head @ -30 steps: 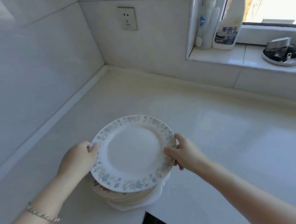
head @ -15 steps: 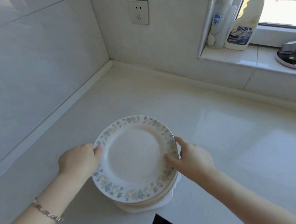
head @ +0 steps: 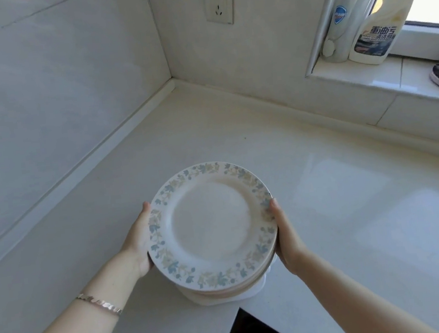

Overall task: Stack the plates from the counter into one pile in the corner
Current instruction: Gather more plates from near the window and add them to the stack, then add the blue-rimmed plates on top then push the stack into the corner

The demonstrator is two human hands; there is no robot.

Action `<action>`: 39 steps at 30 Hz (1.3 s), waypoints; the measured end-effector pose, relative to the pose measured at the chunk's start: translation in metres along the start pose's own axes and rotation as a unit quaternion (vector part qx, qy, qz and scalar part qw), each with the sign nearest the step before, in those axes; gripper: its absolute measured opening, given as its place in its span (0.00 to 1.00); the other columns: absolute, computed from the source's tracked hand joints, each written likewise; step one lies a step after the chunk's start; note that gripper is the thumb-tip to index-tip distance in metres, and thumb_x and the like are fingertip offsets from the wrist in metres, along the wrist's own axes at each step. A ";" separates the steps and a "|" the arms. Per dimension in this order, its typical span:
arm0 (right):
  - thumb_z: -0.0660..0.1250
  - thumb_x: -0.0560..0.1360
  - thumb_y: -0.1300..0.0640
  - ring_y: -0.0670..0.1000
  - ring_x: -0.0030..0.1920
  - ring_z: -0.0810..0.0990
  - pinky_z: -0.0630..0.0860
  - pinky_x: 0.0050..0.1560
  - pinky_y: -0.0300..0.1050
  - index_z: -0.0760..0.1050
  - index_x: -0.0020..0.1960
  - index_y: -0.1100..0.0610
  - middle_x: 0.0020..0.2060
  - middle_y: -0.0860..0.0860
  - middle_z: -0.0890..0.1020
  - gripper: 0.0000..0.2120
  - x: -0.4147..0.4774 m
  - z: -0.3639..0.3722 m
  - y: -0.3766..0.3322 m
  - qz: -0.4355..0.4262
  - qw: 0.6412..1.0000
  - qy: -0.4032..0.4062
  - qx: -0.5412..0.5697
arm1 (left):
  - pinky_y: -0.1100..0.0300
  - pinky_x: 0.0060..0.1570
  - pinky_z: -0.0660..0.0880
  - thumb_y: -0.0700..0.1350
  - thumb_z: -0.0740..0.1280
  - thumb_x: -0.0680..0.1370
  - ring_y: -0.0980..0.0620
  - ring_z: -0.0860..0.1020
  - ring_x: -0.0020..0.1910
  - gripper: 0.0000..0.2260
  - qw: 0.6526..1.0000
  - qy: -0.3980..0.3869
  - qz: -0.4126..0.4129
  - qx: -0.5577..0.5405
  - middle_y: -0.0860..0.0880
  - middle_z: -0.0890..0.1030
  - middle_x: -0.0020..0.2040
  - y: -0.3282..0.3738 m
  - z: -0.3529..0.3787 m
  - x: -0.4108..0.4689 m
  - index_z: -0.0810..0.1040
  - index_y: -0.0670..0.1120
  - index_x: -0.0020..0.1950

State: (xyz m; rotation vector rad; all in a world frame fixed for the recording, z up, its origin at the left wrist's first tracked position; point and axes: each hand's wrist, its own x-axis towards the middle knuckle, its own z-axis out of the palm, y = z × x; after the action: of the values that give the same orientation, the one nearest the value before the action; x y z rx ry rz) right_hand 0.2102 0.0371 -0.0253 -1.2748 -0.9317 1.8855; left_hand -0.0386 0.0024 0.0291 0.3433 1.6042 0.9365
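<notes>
While the pile of plates (head: 225, 290) sits between both palms, the step in hand looks like carrying the gathered pile to its place rather than adding to it. The left hand (head: 140, 243) clasps the pile's left side with the thumb up along the flowered rim of the top plate (head: 211, 223), and the right hand (head: 287, 237) clasps the opposite side; the fingers of both go under the rims and are hidden. The pile is well apart from the corner (head: 176, 90), out by the front edge of the counter (head: 323, 196) on the side nearest the person, and I cannot tell whether its white bottom plate rests on the surface or is just lifted. No other plates show between the pile and the corner. The next move, I judge, calls for keeping the pile level, with even pressure from both sides, and taking it straight toward the corner, setting it down short of the two walls.
</notes>
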 end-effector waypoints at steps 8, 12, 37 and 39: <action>0.66 0.53 0.25 0.53 0.65 0.74 0.69 0.67 0.59 0.65 0.70 0.46 0.65 0.51 0.75 0.50 -0.002 -0.001 -0.006 0.016 1.000 -0.019 -0.009 | 0.54 0.47 0.75 0.64 0.48 0.78 0.46 0.79 0.50 0.24 1.000 0.020 -0.005 0.016 0.46 0.82 0.49 0.001 0.004 -0.006 0.77 0.52 0.55; 0.62 0.59 0.30 0.54 0.68 0.70 0.67 0.66 0.64 0.65 0.69 0.42 0.67 0.48 0.72 0.40 -0.011 -0.012 -0.024 0.045 0.995 -0.024 -0.090 | 0.50 0.67 0.64 0.54 0.50 0.82 0.45 0.67 0.70 0.21 0.929 0.161 0.142 0.302 0.43 0.69 0.71 0.013 0.013 -0.011 0.66 0.46 0.71; 0.60 0.77 0.59 0.49 0.38 0.78 0.69 0.38 0.38 0.73 0.42 0.53 0.34 0.49 0.79 0.06 -0.384 -0.516 0.010 0.168 0.866 0.452 -0.131 | 0.64 0.36 0.70 0.41 0.61 0.76 0.49 0.78 0.40 0.08 0.721 -0.382 0.194 0.545 0.51 0.78 0.35 -0.192 0.598 -0.191 0.74 0.49 0.39; 0.61 0.75 0.60 0.54 0.44 0.79 0.70 0.42 0.40 0.75 0.46 0.56 0.37 0.51 0.81 0.05 -0.418 -0.558 0.028 0.183 0.835 0.487 -0.177 | 0.66 0.33 0.68 0.40 0.60 0.77 0.50 0.77 0.37 0.07 0.713 -0.394 0.181 0.551 0.49 0.78 0.35 -0.218 0.632 -0.212 0.75 0.46 0.41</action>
State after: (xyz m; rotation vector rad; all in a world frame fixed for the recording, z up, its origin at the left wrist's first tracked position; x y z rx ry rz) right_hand 0.8586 -0.2197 -0.0032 -2.4278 -0.4753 0.9981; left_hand 0.6611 -0.0386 0.0236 1.6930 1.0816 -0.1065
